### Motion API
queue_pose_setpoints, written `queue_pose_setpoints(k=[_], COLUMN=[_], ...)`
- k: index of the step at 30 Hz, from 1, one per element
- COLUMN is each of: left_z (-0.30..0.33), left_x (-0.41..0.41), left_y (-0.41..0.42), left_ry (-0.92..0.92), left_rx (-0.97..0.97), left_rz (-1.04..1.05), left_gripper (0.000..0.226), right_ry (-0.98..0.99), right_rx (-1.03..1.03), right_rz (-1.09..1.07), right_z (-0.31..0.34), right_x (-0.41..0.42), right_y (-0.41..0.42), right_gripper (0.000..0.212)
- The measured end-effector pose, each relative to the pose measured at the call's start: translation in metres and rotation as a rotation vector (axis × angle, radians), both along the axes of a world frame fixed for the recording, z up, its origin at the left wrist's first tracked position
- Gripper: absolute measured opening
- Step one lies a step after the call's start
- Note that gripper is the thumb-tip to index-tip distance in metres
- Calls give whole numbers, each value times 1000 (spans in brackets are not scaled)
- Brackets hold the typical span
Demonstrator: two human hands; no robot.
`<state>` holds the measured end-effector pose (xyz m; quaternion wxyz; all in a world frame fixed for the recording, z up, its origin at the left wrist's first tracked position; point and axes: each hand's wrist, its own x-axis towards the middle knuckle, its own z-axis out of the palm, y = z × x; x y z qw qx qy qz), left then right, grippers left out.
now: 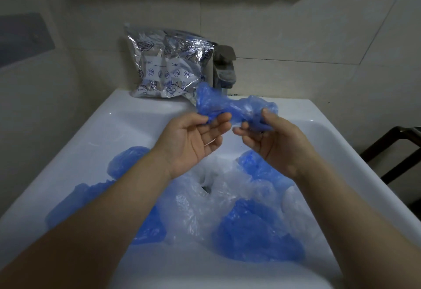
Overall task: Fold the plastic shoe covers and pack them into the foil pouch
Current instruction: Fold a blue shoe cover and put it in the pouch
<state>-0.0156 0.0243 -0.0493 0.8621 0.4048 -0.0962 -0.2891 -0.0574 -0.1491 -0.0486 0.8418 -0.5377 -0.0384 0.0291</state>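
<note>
A crumpled blue plastic shoe cover (230, 105) is stretched between both hands above the white sink (127, 124). My left hand (193, 138) pinches its left end between thumb and fingertips. My right hand (271, 140) pinches the right end, palm turned up. The silver foil pouch (166, 65) with blue drawings stands on the sink's back ledge, leaning against the wall, with blue plastic showing at its top. Several more blue shoe covers (255, 229) and clear plastic covers (205, 199) lie heaped in the basin below my forearms.
A dark metal tap (224, 69) stands on the back ledge just right of the pouch, close behind the held cover. Tiled wall rises behind. A dark frame (391, 152) stands beyond the sink's right edge.
</note>
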Motion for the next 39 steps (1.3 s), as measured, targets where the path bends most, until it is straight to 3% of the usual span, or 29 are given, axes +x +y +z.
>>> queue_pose_setpoints(k=[5,11,16,21,24,26,28,30,33,37,39], left_z=[-9,-19,-12,-8,-7,-7,-7,-7,-5,-12,-19], left_x=[6,8,4,7,8,9,10,14,19,18,19], left_y=[-2,-7,-4,-2,2,7,11,14,14,10,9], left_ry=[-176,-311,-336,-216,-156,-155,-164,-124,-12,-183,-342], left_rx=[324,607,589,350,175,144,187,214,163,452,654], left_rz=[86,217,188,95,33,2,-14,17,94,168,151], left_gripper=[15,9,10,19,29,30,39,47,39,38,30], right_ry=[6,64,53,43,-69,-216,-292,-288,-188,63,44], right_rx=[-390,-526,-488,-105,12,-43,-166,-285,-408,-467,-617], right_rz=[-196,-323,-298,-119,-18,21,48,72,113,-150,-225], right_z=[-7,-12,-9,-4,-6,-9,-12,-14,-12,-11,-10], right_x=[4,6,7,6,6,8,10,10,8,9,9], right_y=[0,-1,-5,-11,-16,-19,-27,-34,-38,-28,-22], right_gripper=[21,19,4,20,14,8,26,37,52,71,57])
